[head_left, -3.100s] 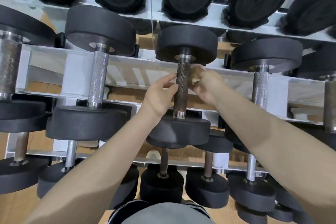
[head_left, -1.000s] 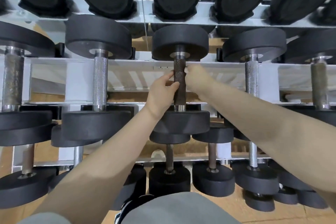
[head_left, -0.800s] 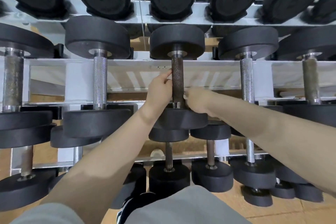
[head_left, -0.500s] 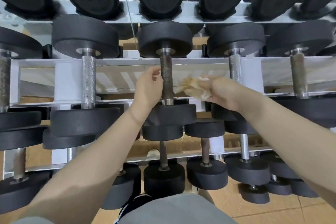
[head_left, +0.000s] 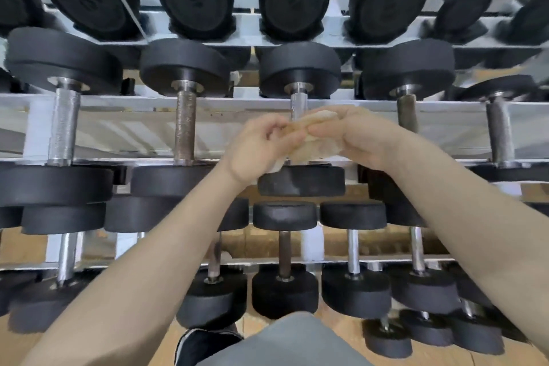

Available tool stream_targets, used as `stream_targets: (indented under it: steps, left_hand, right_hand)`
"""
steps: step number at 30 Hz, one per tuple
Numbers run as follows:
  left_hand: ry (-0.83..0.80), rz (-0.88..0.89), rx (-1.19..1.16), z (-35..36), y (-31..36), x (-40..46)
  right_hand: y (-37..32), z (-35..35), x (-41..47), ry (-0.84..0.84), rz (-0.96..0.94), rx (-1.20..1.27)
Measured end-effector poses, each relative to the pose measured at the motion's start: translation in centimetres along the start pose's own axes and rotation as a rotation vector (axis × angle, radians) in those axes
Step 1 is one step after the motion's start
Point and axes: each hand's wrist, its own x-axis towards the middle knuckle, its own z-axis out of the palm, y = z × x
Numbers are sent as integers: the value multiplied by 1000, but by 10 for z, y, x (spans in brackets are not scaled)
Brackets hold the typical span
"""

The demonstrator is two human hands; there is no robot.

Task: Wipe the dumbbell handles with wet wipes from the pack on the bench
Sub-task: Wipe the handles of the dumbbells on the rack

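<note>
Facing the dumbbell rack (head_left: 98, 111), I have three tiers of black-ended weights in front of me, their steel handles running away from me across the pale rails. The middle tier is the one I am working along. Its dumbbells look heavy and rigid, so I judge they will stay put in their cradles while I rub; there is no need to lift any of them, only to wrap the bar between the two heads.

The rusty handle (head_left: 184, 125) stands left of my hands, brown and rough with knurling, which I expect will drag at a thin cloth. The next handle (head_left: 298, 101) is bright steel, and only its top shows above my fingers.

My left hand (head_left: 258, 149) and right hand (head_left: 355, 135) meet just in front of that bright handle, both pinching the wet wipe (head_left: 312, 144) between them. The left holds one edge with curled fingers; the right clamps the other side between thumb and fingers.

The wipe is soft, limp and crumpled, stained yellowish brown. It weighs next to nothing and will tear if I snag it on the knurling, so I judge it best folded into a pad in my palm, a cleaner face outward, and closed round the bar.

The pack and bench are out of view.
</note>
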Motion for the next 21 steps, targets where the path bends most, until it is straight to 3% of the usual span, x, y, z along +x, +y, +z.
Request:
stream_targets:
  steps: [2,4,7,14,21]
  left_hand:
    - [57,-50,15,17,3,4]
    - [143,-126,9,33,8,6]
    - [256,-195,-56,47,11,7]
    - [388,-254,20,56,13,17]
    - [284,-333,-340,42,9,20]
  right_hand:
    - [3,-15,-4,118,-3,-58]
    - [7,-25,-5,347,-25,-181]
    - [14,-28,-5,551,-154,-327]
    - [27,-19,-1,454,-249,-356]
    - [26,-4,-12,196,-331,-609]
